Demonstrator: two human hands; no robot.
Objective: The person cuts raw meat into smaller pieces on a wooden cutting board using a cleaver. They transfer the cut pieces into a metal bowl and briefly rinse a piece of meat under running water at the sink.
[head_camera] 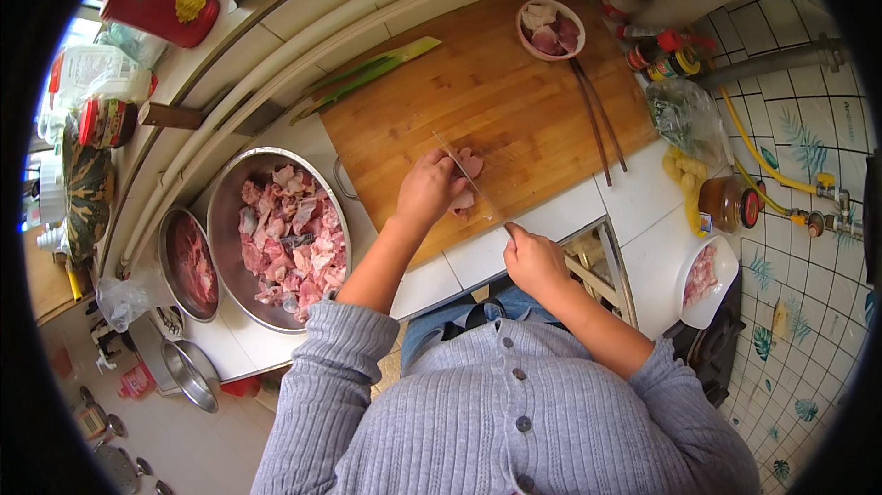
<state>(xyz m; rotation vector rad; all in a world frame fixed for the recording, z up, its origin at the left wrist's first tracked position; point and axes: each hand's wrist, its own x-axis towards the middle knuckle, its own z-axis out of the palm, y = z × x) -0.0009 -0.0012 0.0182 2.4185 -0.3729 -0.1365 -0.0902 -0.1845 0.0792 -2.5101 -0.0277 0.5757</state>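
On the wooden cutting board [496, 95], my right hand [536, 260] grips the handle of a knife [475, 185], whose blade slants up to the left across pieces of raw meat [468, 164]. Just left of the blade, my left hand [428, 185] has its fingers bent on the meat, steadying it against the board. Some of the meat lies under my left fingers and is partly hidden. A pink-rimmed bowl [551, 29] with larger pieces of raw meat stands at the board's far right. Below that bowl, a pair of dark chopsticks [597, 123] reaches past the board's edge.
Green leek leaves [375, 71] lie along the board's far left edge. A large steel basin [224, 260] of cut raw meat stands left, beside a smaller steel bowl [165, 254]. At right are a glass jar [727, 204], a plastic bag [682, 112] and a white dish [723, 267] holding meat.
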